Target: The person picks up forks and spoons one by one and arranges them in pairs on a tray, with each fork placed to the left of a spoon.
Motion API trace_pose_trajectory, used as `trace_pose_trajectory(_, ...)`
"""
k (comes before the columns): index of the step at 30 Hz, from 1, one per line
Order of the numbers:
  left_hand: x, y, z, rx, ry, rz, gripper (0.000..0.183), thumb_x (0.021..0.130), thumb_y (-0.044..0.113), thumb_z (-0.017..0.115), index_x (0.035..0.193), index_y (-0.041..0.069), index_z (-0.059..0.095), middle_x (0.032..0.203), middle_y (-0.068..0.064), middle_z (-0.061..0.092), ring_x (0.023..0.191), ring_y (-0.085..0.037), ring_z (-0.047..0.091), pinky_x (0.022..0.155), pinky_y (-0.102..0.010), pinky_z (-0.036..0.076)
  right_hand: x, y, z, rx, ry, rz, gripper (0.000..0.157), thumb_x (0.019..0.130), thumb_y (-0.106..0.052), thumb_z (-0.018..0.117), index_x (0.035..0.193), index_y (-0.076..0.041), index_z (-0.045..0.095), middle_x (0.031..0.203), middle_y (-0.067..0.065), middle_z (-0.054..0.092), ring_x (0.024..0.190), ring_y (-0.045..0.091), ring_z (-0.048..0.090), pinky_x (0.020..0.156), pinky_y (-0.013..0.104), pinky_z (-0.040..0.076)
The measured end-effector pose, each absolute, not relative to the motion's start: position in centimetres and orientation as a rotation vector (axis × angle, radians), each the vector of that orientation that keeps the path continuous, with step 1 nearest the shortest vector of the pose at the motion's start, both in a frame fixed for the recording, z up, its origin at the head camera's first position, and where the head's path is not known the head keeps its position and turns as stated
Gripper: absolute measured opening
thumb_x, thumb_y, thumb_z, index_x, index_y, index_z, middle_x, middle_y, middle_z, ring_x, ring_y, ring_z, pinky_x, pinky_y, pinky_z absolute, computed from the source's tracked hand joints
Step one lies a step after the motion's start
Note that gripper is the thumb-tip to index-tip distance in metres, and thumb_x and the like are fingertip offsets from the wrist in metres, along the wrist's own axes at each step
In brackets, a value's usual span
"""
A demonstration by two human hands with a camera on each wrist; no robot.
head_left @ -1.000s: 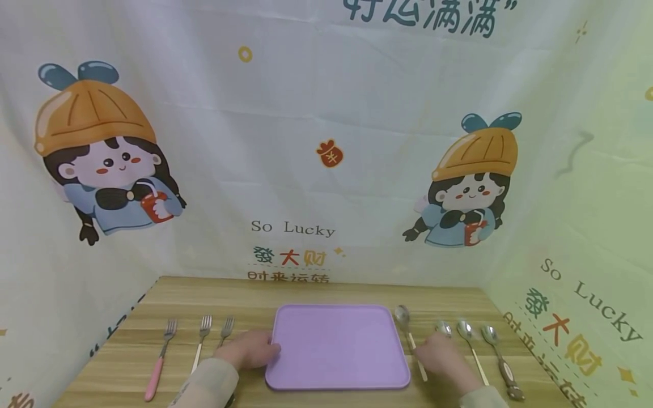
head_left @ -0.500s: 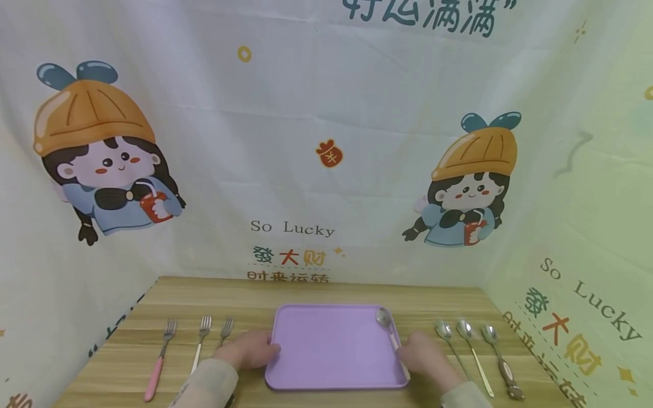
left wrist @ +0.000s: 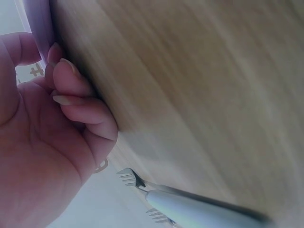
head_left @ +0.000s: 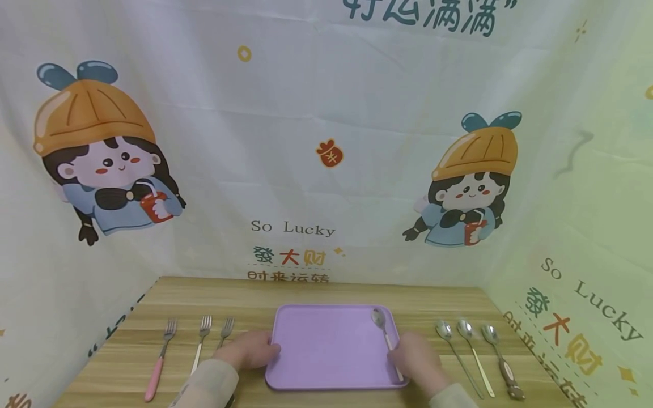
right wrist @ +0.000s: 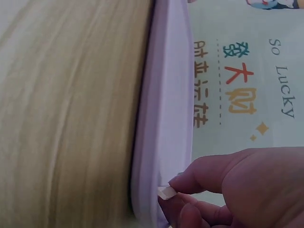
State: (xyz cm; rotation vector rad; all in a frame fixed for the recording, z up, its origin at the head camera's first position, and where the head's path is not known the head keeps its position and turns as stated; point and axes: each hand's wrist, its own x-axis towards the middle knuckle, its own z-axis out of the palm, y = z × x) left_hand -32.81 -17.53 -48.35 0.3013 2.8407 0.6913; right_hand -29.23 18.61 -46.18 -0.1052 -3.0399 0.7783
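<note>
A purple rectangular tray [head_left: 326,348] lies on the wooden table. My left hand [head_left: 253,349] grips its left rim; the left wrist view shows the thumb above the rim [left wrist: 42,23] and the other fingers curled beneath. At the tray's right side, my right hand [head_left: 415,360] pinches the light handle of a metal spoon [head_left: 378,318]. This spoon lies lengthwise inside the tray along the right rim, its bowl toward the back. In the right wrist view the handle's end [right wrist: 167,192] shows between thumb and fingers.
Left of the tray lie three forks: a pink-handled fork [head_left: 162,360], a white-handled fork [head_left: 201,343] and another fork [head_left: 227,327] partly behind my left hand. Right of it lie three spoons, a plain spoon [head_left: 459,354], a pale-handled spoon [head_left: 474,351] and a brown-handled spoon [head_left: 502,362].
My right hand has carried the spoon leftward from the table beside the tray over its right rim and into it. My left hand has stayed on the left rim.
</note>
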Motion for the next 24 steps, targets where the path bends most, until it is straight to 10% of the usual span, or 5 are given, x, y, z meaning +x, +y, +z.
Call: trace_pose_trajectory(24,-32.75,-17.39,-48.47,0.285,2.855,0.719,0.027,0.103,0.031,0.061,0.112,0.01,0.076,0.103,-0.008,0.075,0.095,-0.025,0.067,0.103,-0.056,0.056,-29.13,17.93,-47.07,-0.094,-3.013,0.464,0.028,0.089,-0.017,0.079,0.076,-0.008,0.057,0.068,0.006,0.057,0.06,0.021,0.056,0.051,0.032,0.045)
